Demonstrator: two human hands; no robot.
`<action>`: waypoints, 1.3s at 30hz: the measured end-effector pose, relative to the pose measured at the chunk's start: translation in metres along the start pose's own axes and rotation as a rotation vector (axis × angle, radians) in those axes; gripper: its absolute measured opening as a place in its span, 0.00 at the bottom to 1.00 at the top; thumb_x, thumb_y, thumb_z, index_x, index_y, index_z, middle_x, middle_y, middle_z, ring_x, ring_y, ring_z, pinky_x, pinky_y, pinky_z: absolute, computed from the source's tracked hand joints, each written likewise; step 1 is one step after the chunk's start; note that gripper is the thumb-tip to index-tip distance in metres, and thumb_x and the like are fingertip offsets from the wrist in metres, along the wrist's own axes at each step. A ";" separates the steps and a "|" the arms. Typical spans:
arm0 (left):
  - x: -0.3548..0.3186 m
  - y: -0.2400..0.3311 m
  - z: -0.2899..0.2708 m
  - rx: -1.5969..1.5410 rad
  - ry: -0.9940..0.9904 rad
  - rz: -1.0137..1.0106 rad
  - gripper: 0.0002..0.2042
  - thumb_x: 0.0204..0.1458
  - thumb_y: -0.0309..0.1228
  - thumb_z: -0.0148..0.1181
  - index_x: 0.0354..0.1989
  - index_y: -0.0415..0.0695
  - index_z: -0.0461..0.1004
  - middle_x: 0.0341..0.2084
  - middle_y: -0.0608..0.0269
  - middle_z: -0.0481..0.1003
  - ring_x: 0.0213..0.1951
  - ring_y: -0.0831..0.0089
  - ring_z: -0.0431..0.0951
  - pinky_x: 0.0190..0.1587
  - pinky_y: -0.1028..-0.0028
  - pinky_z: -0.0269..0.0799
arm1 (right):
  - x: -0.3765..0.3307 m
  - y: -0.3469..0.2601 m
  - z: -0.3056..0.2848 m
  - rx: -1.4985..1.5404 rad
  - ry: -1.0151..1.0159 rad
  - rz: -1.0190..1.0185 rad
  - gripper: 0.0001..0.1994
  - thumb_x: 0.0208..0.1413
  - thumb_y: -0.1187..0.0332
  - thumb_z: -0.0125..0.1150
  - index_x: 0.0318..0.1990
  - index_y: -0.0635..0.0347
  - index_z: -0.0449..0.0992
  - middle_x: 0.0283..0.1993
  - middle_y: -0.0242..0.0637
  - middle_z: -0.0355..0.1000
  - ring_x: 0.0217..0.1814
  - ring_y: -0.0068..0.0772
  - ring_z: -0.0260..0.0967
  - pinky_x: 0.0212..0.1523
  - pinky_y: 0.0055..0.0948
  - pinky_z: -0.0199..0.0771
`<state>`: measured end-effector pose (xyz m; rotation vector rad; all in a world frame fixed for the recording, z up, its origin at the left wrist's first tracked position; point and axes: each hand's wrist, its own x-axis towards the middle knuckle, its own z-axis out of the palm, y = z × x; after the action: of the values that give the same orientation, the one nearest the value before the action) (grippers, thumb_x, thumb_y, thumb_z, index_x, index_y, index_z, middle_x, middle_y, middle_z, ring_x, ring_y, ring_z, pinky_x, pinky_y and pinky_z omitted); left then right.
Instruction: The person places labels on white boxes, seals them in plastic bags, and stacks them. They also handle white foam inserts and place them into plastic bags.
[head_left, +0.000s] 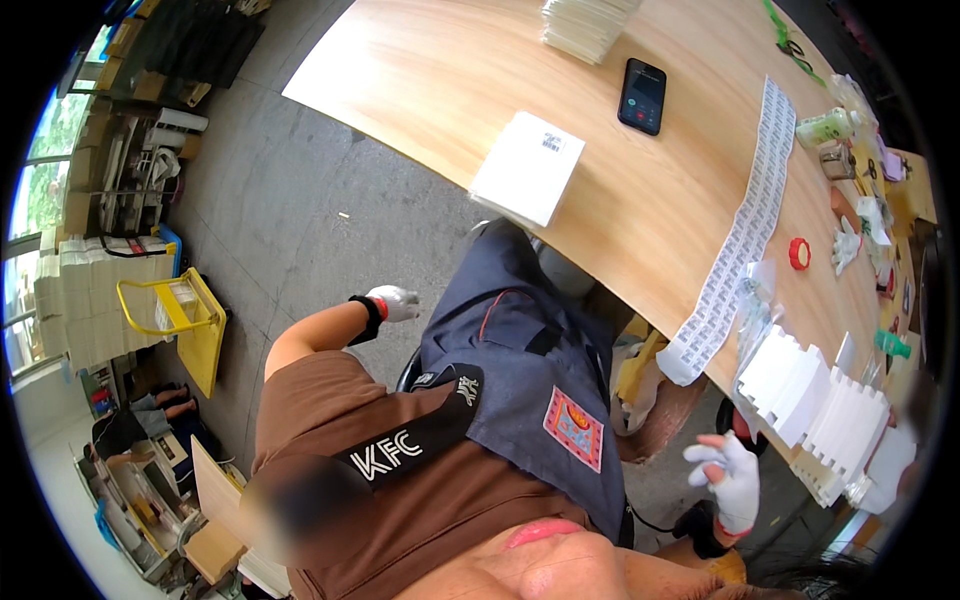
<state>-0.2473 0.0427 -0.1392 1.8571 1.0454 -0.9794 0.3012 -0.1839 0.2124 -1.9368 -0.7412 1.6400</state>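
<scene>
The right hand [728, 478], in a white glove, is being held open in the air with fingers spread and nothing gripped, just below the edge of the wooden surface [450, 80]. Nearest to it, a row of white stepped card pieces [815, 395] is being kept at that edge, probably for easy reach, beside a long printed label strip [745, 225]. The left hand [395, 301], also gloved, is being held away at the side over the floor; whether it is open cannot be told. The far right items are being cut off and blurred.
</scene>
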 end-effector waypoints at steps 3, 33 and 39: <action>-0.010 -0.004 -0.006 0.024 -0.190 -0.096 0.28 0.56 0.52 0.49 0.60 0.49 0.68 0.56 0.53 0.72 0.58 0.53 0.70 0.59 0.60 0.65 | 0.001 -0.038 -0.012 0.098 -0.011 -0.274 0.28 0.48 0.55 0.71 0.49 0.69 0.74 0.38 0.45 0.78 0.28 0.23 0.73 0.28 0.17 0.69; -0.025 0.115 -0.325 -1.104 -0.150 0.611 0.46 0.60 0.43 0.56 0.71 0.38 0.27 0.64 0.53 0.59 0.64 0.69 0.57 0.63 0.75 0.55 | 0.356 -0.115 0.252 0.632 0.343 -0.115 0.35 0.60 0.47 0.56 0.62 0.69 0.61 0.58 0.44 0.67 0.59 0.33 0.63 0.58 0.30 0.63; 0.015 0.055 -0.310 -1.098 -0.168 0.520 0.28 0.64 0.35 0.45 0.71 0.45 0.48 0.62 0.60 0.63 0.62 0.73 0.64 0.60 0.73 0.62 | 0.284 -0.108 0.175 0.185 0.350 -0.300 0.25 0.65 0.56 0.52 0.63 0.62 0.65 0.58 0.32 0.69 0.61 0.24 0.63 0.60 0.28 0.63</action>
<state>-0.1169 0.3010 -0.0141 0.9949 0.6937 -0.1405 0.1555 0.0930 0.0538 -1.8117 -0.6729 1.1128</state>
